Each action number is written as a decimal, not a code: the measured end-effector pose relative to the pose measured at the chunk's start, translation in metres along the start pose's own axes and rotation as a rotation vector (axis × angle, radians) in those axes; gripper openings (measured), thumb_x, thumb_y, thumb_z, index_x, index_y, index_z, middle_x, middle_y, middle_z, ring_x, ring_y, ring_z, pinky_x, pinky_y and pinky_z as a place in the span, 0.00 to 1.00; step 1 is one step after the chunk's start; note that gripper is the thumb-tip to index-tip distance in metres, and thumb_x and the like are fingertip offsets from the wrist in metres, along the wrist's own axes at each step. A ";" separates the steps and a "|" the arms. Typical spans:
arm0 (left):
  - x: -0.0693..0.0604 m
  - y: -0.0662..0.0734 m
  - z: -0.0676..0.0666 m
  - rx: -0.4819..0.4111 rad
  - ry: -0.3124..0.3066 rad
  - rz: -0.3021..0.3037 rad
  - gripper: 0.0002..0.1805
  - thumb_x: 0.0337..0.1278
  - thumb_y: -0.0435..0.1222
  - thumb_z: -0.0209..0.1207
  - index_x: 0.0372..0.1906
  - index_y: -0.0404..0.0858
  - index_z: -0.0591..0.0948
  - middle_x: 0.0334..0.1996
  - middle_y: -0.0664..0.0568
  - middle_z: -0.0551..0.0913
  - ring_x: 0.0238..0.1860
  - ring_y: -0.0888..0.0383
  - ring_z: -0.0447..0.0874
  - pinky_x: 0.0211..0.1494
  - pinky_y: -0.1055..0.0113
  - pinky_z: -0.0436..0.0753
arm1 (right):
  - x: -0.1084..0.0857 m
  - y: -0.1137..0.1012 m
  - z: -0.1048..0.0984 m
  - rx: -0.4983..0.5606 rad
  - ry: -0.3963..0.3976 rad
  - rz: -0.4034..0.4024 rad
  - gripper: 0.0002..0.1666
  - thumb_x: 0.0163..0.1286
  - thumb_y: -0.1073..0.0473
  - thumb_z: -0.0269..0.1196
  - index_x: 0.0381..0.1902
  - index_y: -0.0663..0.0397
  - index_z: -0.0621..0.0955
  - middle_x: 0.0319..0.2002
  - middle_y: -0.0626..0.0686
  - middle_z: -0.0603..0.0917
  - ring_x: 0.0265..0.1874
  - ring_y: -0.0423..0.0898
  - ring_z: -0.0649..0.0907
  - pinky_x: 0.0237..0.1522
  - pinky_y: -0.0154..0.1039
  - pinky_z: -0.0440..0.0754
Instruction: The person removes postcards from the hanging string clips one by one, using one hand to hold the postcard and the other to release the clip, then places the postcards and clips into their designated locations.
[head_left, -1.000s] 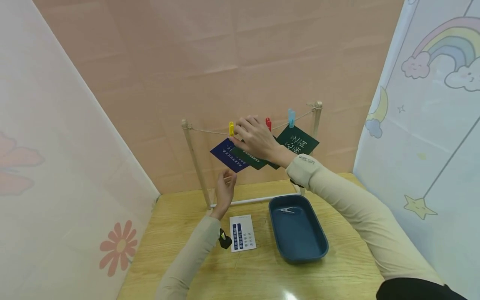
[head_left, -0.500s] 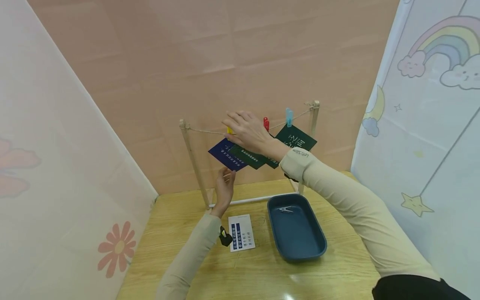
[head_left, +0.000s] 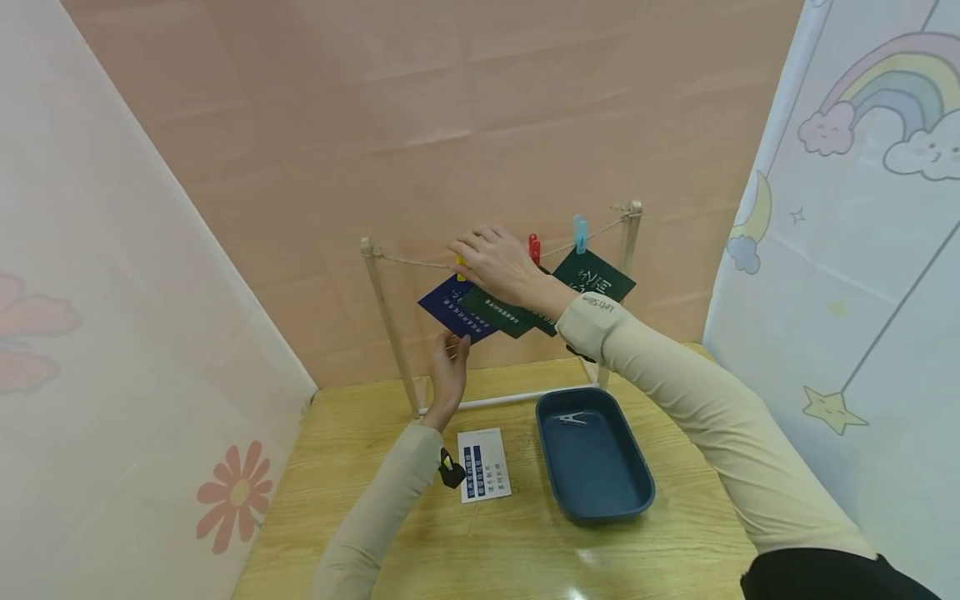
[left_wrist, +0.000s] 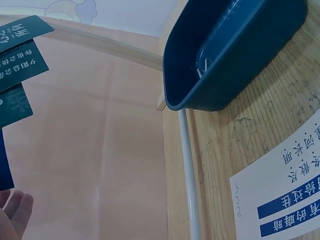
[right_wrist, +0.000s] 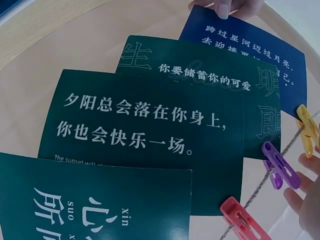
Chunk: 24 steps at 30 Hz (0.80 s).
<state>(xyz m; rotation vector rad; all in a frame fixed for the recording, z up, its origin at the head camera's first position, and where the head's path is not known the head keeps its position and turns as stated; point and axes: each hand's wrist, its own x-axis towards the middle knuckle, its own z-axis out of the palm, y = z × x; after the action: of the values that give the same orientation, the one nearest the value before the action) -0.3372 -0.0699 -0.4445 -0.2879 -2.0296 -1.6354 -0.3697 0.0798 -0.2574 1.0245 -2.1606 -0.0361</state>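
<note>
Blue card on the rope, left hand pinching its lower corner, right hand at the yellow clip

Blue card (head_left: pixel 451 307) hangs near the centre of the head view, leftmost in a row of cards. Long axis slants upper left to lower right, printed face to the camera. Same slant in the right wrist view, card at the upper right, lines of text running along the long axis. Yellow clip (head_left: pixel 461 264) stands upright on the rope (head_left: pixel 412 263), mouth down on the card's edge.

Left hand (head_left: pixel 449 377): narrow, thumb and fingers pinching the card's lower corner. Right hand (head_left: pixel 501 265): above the card, fingers at the yellow clip; cannot tell if it pinches it or only touches.

Three green cards (head_left: pixel 595 277) overlap to the right, with a purple clip (right_wrist: pixel 281 166), red clip (head_left: pixel 534 248) and light blue clip (head_left: pixel 581 234). On the table (head_left: pixel 337 500), lower centre: white card (head_left: pixel 484 465), long axis close to vertical. Right of it, dark blue tray (head_left: pixel 600 475) with a pale clip (head_left: pixel 572 419) inside.

Versus one second ago: left fingertips now overlap the blue card's corner, were just below it. Right hand is shifted left, covers most of the yellow clip, which showed clearly before. White card and tray unmoved on the table.
</note>
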 end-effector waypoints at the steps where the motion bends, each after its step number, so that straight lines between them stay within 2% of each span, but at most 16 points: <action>1: 0.000 0.000 0.000 0.000 -0.001 0.009 0.18 0.73 0.36 0.55 0.59 0.29 0.74 0.47 0.38 0.80 0.49 0.43 0.82 0.54 0.52 0.83 | 0.000 0.000 0.000 -0.006 0.003 0.000 0.24 0.75 0.51 0.59 0.61 0.60 0.78 0.57 0.58 0.81 0.57 0.56 0.76 0.61 0.49 0.74; 7: 0.000 0.001 -0.002 0.002 -0.010 0.032 0.14 0.73 0.35 0.54 0.55 0.29 0.76 0.43 0.39 0.81 0.43 0.44 0.85 0.49 0.57 0.86 | 0.002 -0.002 -0.003 -0.023 -0.005 0.002 0.22 0.78 0.52 0.56 0.59 0.60 0.80 0.55 0.58 0.82 0.56 0.56 0.77 0.59 0.48 0.75; 12: 0.000 0.000 -0.003 -0.011 -0.025 0.035 0.13 0.74 0.33 0.53 0.54 0.29 0.77 0.41 0.39 0.81 0.40 0.44 0.84 0.47 0.58 0.87 | 0.007 -0.003 -0.010 -0.101 -0.116 0.012 0.24 0.79 0.48 0.53 0.60 0.59 0.79 0.55 0.57 0.80 0.56 0.55 0.76 0.58 0.47 0.75; 17: -0.001 -0.001 -0.003 -0.010 -0.031 0.051 0.11 0.73 0.32 0.53 0.51 0.29 0.77 0.38 0.39 0.80 0.37 0.41 0.84 0.45 0.54 0.87 | 0.014 -0.004 -0.018 -0.173 -0.212 -0.004 0.22 0.78 0.47 0.53 0.56 0.57 0.80 0.53 0.57 0.79 0.54 0.54 0.75 0.55 0.47 0.74; 21: -0.002 -0.002 -0.004 -0.008 -0.022 0.050 0.10 0.73 0.32 0.54 0.50 0.28 0.77 0.38 0.40 0.82 0.38 0.39 0.84 0.45 0.53 0.87 | 0.020 -0.005 -0.021 -0.158 -0.250 0.002 0.21 0.76 0.47 0.56 0.54 0.57 0.80 0.52 0.56 0.79 0.54 0.54 0.75 0.55 0.47 0.74; 24: -0.003 -0.001 -0.004 0.007 -0.013 0.045 0.10 0.72 0.32 0.54 0.50 0.29 0.77 0.37 0.39 0.83 0.38 0.38 0.85 0.45 0.55 0.87 | 0.025 -0.006 -0.025 -0.075 -0.318 0.058 0.21 0.75 0.47 0.59 0.54 0.57 0.81 0.53 0.56 0.79 0.55 0.54 0.74 0.57 0.48 0.73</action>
<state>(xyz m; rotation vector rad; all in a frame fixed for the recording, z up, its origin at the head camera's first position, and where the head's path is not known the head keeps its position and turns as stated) -0.3345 -0.0733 -0.4463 -0.3397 -2.0233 -1.6027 -0.3609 0.0656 -0.2260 0.9648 -2.4535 -0.2671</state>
